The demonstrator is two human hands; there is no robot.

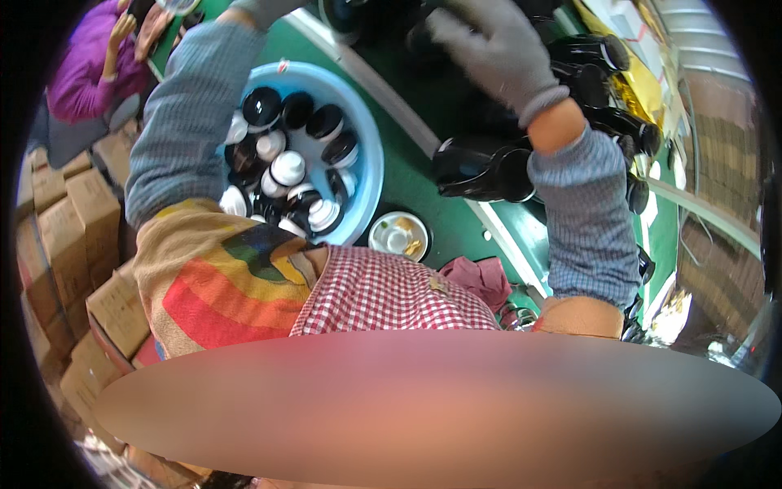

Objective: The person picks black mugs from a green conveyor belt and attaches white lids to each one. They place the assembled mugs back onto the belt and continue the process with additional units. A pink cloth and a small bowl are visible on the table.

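Observation:
My right hand (497, 61), in a grey glove, reaches over a group of dark glossy containers at the top. Its fingers look stretched out but are somewhat blurred, and I see nothing held in them. Just below that wrist, a black bottle (482, 169) lies on its side on the green table (407, 189). Only the wrist and the back edge of my gloved left hand (267, 10) show at the upper edge; its fingers are out of view. Under my left forearm is a light blue tub (372, 155) with several black and white rounded lids or bottles (287, 169) in it.
More black bottles (599, 55) crowd the right side beside yellow packaging (643, 77). A pale metal strip (383, 90) crosses the table. Near my apron sit a small round dish (399, 235) and a dark red cloth (481, 281). Cardboard boxes (94, 208) are stacked left; a person in purple (85, 73) sits beyond.

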